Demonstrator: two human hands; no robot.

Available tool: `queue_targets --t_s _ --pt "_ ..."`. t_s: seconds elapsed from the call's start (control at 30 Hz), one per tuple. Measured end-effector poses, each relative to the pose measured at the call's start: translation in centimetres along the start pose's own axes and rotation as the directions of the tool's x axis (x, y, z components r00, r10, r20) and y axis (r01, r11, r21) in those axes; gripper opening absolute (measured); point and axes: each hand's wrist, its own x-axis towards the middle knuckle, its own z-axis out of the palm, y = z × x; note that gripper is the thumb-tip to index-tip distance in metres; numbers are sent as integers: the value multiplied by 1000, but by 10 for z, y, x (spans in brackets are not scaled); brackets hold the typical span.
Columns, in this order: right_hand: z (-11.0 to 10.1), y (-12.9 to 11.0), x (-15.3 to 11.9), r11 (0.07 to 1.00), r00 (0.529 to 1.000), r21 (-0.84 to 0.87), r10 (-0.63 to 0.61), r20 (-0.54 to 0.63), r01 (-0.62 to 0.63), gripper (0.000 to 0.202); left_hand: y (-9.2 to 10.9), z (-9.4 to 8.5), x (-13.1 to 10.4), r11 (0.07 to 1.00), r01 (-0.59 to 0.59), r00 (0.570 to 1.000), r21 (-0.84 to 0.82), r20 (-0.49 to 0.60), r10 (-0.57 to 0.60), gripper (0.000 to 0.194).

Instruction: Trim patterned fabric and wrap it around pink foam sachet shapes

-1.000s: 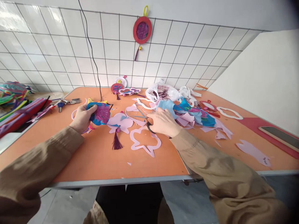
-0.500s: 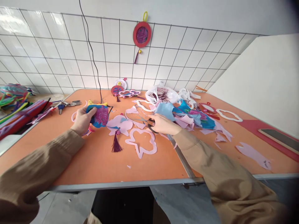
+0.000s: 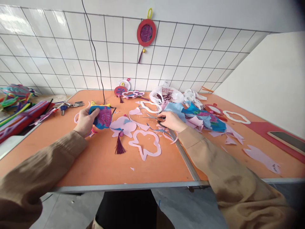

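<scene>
Between the thumb and fingers of my left hand [image 3: 86,120] is a blue piece of fabric [image 3: 104,117] with a purple printed pattern. Behind it shows the yellow top of a glue gun or similar tool [image 3: 101,104], partly hidden. My right hand [image 3: 172,121] is closed on the handles of black-handled scissors [image 3: 162,124], blades pointing left over the table. Between my hands lies a pink cloud-shaped felt piece [image 3: 125,126] with a purple tassel [image 3: 120,145]. Nearer me is a pink felt outline frame [image 3: 145,145].
Blue and pink fabric scraps [image 3: 209,121] are heaped right of my right hand, with a plastic bag [image 3: 166,95] behind. Keys [image 3: 64,108] and pipe cleaners [image 3: 26,116] lie at left. A phone [image 3: 287,141] rests at right. A black cord [image 3: 95,57] hangs down the wall.
My right hand has shifted slightly right with the scissors, pushing the scraps beside it a little to the right. My left hand still holds the blue fabric in about the same place.
</scene>
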Motion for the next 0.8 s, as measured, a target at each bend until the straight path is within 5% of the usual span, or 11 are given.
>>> queue_targets --t_s 0.2,0.43,0.8 --pt "3 10 6 986 1000 163 14 11 -15 33 -1 0 -1 1000 4 1000 9 2 -4 23" --pt "14 -11 -7 970 978 -233 -116 -173 74 29 -2 0 -3 1000 -22 1000 23 23 21 24" --pt "7 8 7 994 994 33 -102 26 102 11 -5 -2 -4 999 -17 1000 43 11 16 27"
